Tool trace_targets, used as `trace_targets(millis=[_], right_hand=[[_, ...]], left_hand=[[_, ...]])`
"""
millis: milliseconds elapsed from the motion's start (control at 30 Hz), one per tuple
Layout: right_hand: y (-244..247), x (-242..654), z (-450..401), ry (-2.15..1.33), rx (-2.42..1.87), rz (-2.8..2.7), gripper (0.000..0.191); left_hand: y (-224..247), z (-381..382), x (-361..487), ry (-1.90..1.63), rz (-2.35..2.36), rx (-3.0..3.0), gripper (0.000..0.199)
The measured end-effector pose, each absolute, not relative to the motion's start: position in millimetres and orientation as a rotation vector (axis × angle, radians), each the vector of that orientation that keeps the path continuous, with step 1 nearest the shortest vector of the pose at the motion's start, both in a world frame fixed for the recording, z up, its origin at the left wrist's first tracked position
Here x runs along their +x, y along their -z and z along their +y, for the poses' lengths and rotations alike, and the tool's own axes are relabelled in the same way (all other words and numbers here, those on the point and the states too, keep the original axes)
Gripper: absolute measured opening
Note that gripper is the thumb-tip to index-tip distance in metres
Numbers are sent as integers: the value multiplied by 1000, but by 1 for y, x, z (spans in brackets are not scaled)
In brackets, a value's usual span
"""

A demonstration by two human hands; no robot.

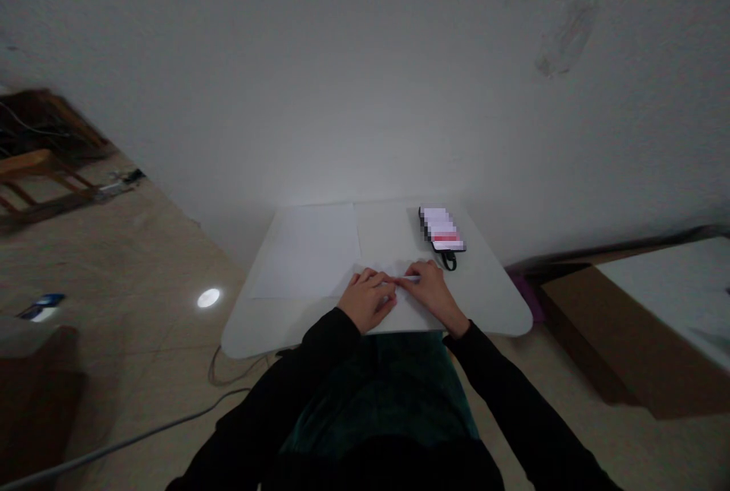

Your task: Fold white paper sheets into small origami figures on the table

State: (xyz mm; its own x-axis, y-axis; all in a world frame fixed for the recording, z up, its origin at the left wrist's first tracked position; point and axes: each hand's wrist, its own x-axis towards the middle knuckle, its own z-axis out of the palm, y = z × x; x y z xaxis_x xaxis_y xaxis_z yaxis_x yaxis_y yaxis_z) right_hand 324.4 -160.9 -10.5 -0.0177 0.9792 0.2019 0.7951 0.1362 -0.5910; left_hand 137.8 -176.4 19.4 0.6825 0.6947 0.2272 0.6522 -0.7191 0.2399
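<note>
Close to the front of a white table (484, 301), both hands meet over a narrow piece of folded white paper (409, 278). My left hand (368, 299) has its fingers bent and pressed onto the paper's left end, covering most of that side. On the other end, my right hand (429, 290) pinches the paper between thumb and fingers. The fingertips of the two hands nearly touch. Left of them lies a large flat sheet of white paper (308, 251).
A lit phone (442, 229) with a black loop (449, 260) at its lower end lies at the table's back right. A pale wall (365, 96) borders the table behind. Brown-sided boxes (621, 331) stand right; a grey cable (171, 424) crosses the floor left.
</note>
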Motion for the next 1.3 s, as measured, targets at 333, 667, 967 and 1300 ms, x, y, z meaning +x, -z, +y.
trace_targets(millis=[333,667,967,1300], right_hand=[[12,321,-163,-363,-1720,-1853,20],[11,316,-244,-3,-1385,-2173,32],[14,318,-257,-3,-1379,-2275,39],[4,344,-236,99,-1553,-2159,34]], left_hand=[[-21,-184,138,-370,1072,2947,23],[-20,-182,137,-334,1046,3001,24],[-18,-173,138,-253,951,3077,21],[-16,-170,138,-245,980,3058,19]])
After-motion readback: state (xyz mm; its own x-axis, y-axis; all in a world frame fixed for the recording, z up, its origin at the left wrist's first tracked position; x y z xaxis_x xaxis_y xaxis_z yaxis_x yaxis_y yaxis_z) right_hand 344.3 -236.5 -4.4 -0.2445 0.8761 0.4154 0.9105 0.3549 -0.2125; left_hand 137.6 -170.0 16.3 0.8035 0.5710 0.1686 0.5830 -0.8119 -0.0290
